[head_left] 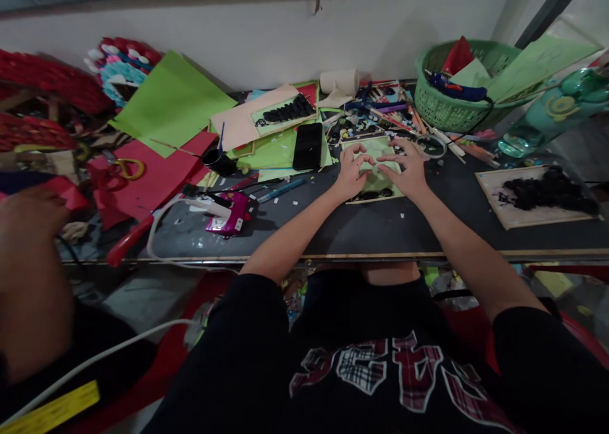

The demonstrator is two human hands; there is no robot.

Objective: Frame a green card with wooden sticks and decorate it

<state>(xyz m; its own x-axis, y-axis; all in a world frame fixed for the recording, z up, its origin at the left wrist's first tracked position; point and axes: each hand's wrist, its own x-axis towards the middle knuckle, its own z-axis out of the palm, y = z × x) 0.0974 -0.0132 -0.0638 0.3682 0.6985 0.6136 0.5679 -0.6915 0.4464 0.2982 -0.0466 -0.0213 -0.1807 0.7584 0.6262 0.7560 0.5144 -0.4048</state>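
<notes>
A pale green panel (pixel 380 147) with a thin light-wood border lies on the dark table in front of me. Several black oval pieces (pixel 373 195) sit along its near edge. My left hand (pixel 353 170) rests over the panel's left side, fingers curled and thumb close to the index finger; anything pinched there is too small to make out. Over the right side is my right hand (pixel 408 169), its fingers spread and its thumb pointing toward the left fingertips. Nothing shows between the right fingers.
A black phone (pixel 307 146) and a similar framed panel (pixel 285 113) lie behind left. Another panel with black pieces (pixel 542 193) is at right, near a green basket (pixel 428 98) and a bottle (pixel 537 113). A magenta item (pixel 229 215) with a cable lies left, beyond it another person's arm (pixel 33 250).
</notes>
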